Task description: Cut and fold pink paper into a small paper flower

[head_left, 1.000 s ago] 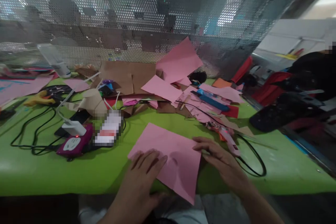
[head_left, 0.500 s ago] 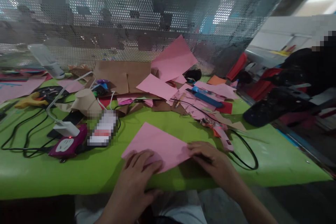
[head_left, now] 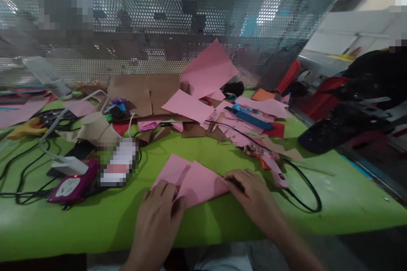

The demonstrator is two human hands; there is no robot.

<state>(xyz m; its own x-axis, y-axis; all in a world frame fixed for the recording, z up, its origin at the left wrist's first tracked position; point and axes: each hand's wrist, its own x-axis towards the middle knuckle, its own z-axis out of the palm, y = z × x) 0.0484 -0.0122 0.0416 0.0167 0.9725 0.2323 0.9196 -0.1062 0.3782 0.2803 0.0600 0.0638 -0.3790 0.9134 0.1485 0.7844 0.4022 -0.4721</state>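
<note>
Pink paper (head_left: 203, 182) lies on the green tabletop right in front of me. It shows two overlapping parts, a left one partly behind a right one; whether this is a fold or two pieces I cannot tell. My left hand (head_left: 159, 216) grips the paper's near left edge, fingers bent over it and thumb close by. My right hand (head_left: 251, 194) pinches the right corner between thumb and fingers. Just beyond the right hand lies a pink glue gun (head_left: 275, 169) with a black cord. A phone with a blurred screen (head_left: 119, 165) is left of the paper.
A purple power strip (head_left: 71, 184) with a white charger (head_left: 70, 166) and cables lies at left. Brown cardboard (head_left: 130, 93), pink scraps and a blue cutter (head_left: 251, 118) are heaped along the mesh panel (head_left: 152, 21). A person in dark clothing (head_left: 378, 80) is at right.
The pink paper was one flat sheet; now its right part overlaps the left, with a gap at the top edge. My left fingers have curled in more. The view has shifted slightly.
</note>
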